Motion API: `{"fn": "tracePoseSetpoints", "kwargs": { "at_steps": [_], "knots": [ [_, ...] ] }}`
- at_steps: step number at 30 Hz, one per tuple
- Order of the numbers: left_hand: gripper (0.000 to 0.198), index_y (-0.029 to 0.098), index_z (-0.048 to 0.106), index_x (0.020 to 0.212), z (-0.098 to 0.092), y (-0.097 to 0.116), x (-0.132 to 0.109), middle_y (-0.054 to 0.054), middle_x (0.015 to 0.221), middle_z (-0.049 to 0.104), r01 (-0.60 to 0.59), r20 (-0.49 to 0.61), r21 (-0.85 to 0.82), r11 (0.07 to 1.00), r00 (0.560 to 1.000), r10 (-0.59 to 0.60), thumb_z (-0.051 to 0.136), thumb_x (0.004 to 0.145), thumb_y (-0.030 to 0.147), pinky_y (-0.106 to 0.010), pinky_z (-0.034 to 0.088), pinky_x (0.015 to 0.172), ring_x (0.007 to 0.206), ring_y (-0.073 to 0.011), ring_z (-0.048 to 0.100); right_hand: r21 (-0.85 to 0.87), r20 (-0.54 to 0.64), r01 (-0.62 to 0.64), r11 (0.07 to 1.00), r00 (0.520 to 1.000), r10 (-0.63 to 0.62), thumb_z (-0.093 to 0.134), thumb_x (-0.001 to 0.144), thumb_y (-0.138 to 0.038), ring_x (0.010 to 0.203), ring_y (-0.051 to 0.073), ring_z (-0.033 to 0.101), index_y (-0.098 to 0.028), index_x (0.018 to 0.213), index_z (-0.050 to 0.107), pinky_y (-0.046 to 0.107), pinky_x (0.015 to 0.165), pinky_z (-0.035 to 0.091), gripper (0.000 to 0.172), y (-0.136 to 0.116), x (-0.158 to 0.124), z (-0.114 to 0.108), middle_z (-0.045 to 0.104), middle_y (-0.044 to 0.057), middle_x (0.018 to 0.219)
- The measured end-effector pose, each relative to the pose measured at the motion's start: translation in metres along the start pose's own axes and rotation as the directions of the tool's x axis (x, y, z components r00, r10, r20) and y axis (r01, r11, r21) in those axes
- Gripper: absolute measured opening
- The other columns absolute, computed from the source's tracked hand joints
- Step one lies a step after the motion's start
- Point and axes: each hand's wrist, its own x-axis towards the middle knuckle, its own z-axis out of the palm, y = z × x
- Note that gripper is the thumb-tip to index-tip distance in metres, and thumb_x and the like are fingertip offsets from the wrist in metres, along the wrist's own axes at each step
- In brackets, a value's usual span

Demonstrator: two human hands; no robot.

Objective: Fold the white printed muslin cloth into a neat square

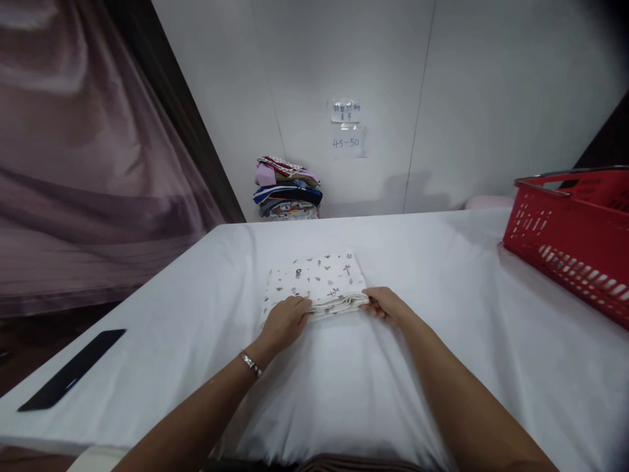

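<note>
A folded white cloth (314,278) with small dark and olive printed motifs lies flat on the table, its stacked layers showing along the near edge. My left hand (285,321) rests on the near left part of that edge, fingers together and closed on the layers. At the near right corner, my right hand (386,306) pinches the cloth between thumb and fingers. A silver bracelet (251,364) circles my left wrist.
The white-covered table (196,314) carries a black flat object (73,370) at left and a red plastic basket (574,236) at right. Beyond the far edge is a stack of folded fabrics (287,190). Paper signs (348,141) hang on the wall; a pink curtain (73,164) hangs left.
</note>
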Motion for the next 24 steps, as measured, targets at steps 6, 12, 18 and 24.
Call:
{"fn": "tracePoseSetpoints", "kwargs": {
  "at_steps": [6, 12, 18, 24],
  "knots": [
    [0.031, 0.020, 0.055, 0.105, -0.003, -0.011, -0.006, -0.006, 0.101, 0.060, 0.090, 0.032, 0.018, 0.996, 0.995, -0.090, 0.040, 0.080, 0.008, -0.031, 0.044, 0.073, 0.091, -0.0185, 0.054, -0.133, -0.059, 0.090, 0.987, 0.993, -0.099, 0.053, 0.074, -0.026, 0.035, 0.005, 0.038, -0.014, 0.060, 0.056, 0.018, 0.032, 0.021, 0.018, 0.001, -0.003, 0.000, 0.059, 0.001, 0.050],
    [0.034, 0.021, 0.058, 0.100, -0.002, -0.014, -0.018, -0.006, 0.101, 0.060, 0.158, 0.016, -0.052, 0.986, 0.987, -0.157, 0.042, 0.074, 0.007, -0.032, 0.042, 0.079, 0.093, -0.0194, 0.052, -0.197, -0.078, 0.089, 0.976, 0.991, -0.106, 0.052, 0.075, -0.028, 0.035, 0.005, 0.038, -0.015, 0.061, 0.057, 0.019, 0.033, 0.022, 0.019, 0.000, -0.003, 0.000, 0.060, 0.001, 0.052],
    [0.032, 0.022, 0.058, 0.100, -0.007, -0.025, -0.037, -0.007, 0.105, 0.059, 0.251, 0.000, 0.059, 0.966, 0.968, -0.252, 0.043, 0.075, 0.009, -0.036, 0.040, 0.081, 0.098, -0.0225, 0.051, -0.187, -0.080, 0.079, 0.979, 0.992, -0.095, 0.052, 0.075, -0.028, 0.036, 0.006, 0.038, -0.014, 0.063, 0.057, 0.019, 0.033, 0.023, 0.019, 0.000, -0.005, 0.001, 0.061, 0.002, 0.054],
    [0.025, 0.021, 0.055, 0.097, -0.008, -0.031, -0.055, -0.004, 0.105, 0.057, 0.392, -0.054, 0.056, 0.918, 0.920, -0.389, 0.040, 0.079, 0.014, -0.029, 0.043, 0.072, 0.096, -0.0196, 0.052, -0.264, -0.109, 0.106, 0.959, 0.984, -0.139, 0.053, 0.074, -0.030, 0.034, 0.006, 0.037, -0.015, 0.061, 0.056, 0.019, 0.034, 0.025, 0.020, 0.002, -0.003, 0.002, 0.060, 0.001, 0.053]
  ]
}}
